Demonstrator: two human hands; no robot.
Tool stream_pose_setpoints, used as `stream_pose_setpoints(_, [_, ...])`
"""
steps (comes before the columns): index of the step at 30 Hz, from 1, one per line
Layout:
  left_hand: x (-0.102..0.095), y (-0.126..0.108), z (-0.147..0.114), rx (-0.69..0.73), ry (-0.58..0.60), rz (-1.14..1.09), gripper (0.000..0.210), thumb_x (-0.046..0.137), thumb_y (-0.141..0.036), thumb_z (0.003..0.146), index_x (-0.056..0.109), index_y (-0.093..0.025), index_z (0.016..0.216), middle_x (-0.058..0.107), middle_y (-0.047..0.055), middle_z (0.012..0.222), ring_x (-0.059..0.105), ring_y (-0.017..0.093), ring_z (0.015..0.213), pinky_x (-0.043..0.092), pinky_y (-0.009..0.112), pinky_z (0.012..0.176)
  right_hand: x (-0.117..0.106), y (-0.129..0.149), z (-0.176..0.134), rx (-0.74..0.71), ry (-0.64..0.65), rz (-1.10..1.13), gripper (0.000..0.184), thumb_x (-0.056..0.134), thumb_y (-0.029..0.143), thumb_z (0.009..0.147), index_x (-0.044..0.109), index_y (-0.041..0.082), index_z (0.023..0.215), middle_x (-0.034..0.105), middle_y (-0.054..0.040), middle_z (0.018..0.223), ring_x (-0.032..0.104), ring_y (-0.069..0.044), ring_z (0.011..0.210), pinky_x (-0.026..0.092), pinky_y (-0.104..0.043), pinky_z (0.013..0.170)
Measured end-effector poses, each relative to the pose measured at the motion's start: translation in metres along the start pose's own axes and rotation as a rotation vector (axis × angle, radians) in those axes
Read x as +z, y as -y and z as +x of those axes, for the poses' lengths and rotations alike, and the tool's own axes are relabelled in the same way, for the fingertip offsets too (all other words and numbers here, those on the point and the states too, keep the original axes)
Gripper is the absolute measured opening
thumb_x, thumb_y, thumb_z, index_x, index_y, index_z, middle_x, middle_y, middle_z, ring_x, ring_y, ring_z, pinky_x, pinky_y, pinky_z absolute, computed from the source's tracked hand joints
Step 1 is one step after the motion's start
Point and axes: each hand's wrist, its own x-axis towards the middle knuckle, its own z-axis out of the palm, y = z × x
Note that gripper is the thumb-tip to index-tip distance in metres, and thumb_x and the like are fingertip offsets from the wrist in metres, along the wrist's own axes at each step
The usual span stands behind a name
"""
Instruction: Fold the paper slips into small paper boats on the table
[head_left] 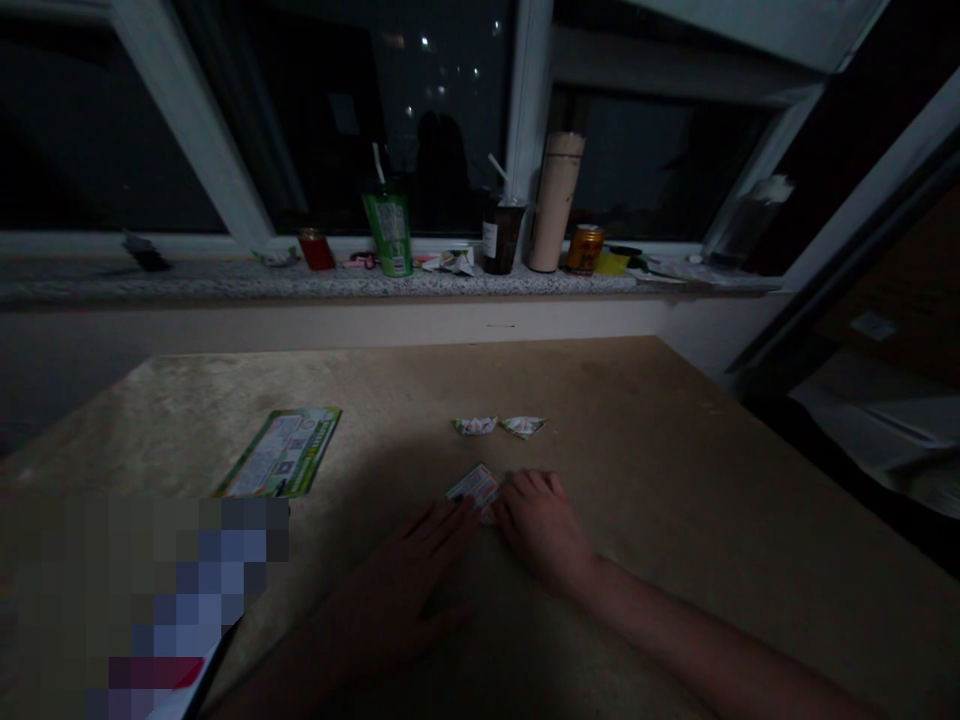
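Observation:
A small folded printed paper [476, 482] lies on the tabletop between my hands. My left hand [405, 575] is stretched out flat, its fingertips resting on the lower left of the paper. Curled at the paper's right edge, the fingers of my right hand [541, 525] appear to pinch it, though the fingertips are partly hidden. Just beyond are two small folded paper pieces, boat-like in shape: a left one [475, 427] and a right one [523, 427], nearly touching each other.
A green and white printed sheet [281, 455] lies to the left on the wooden table [675, 480]. A blurred-out patch covers the lower left. Along the window sill stand a green cup [390, 235], a dark cup [502, 238], a tall flask [556, 205] and an orange can [585, 250].

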Motion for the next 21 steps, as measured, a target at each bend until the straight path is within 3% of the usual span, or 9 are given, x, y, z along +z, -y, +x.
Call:
stream_pose_setpoints(11, [-0.0015, -0.0046, 0.0028, -0.044, 0.068, -0.016, 0.091, 0.058, -0.054, 0.081, 0.004, -0.027, 0.149, 0.015, 0.004, 0.154, 0.021, 0.03, 0.138, 0.022, 0.047, 0.111, 0.0, -0.0003, -0.0001, 0.058, 0.018, 0.022, 0.019, 0.046, 0.023, 0.093, 0.062, 0.017, 0.083, 0.064, -0.0047, 0.085, 0.055, -0.021, 0.085, 0.031, -0.036, 0.078])
stream_pose_setpoints(21, [0.0004, -0.0046, 0.0042, -0.022, 0.049, -0.013, 0.087, 0.054, -0.056, 0.084, 0.007, -0.025, 0.149, 0.016, 0.005, 0.154, 0.022, 0.03, 0.138, 0.019, 0.046, 0.112, -0.0008, -0.0025, 0.0009, 0.089, 0.021, 0.088, 0.019, 0.049, 0.025, 0.092, 0.061, 0.017, 0.079, 0.064, -0.0038, 0.084, 0.055, -0.02, 0.086, 0.03, -0.034, 0.078])
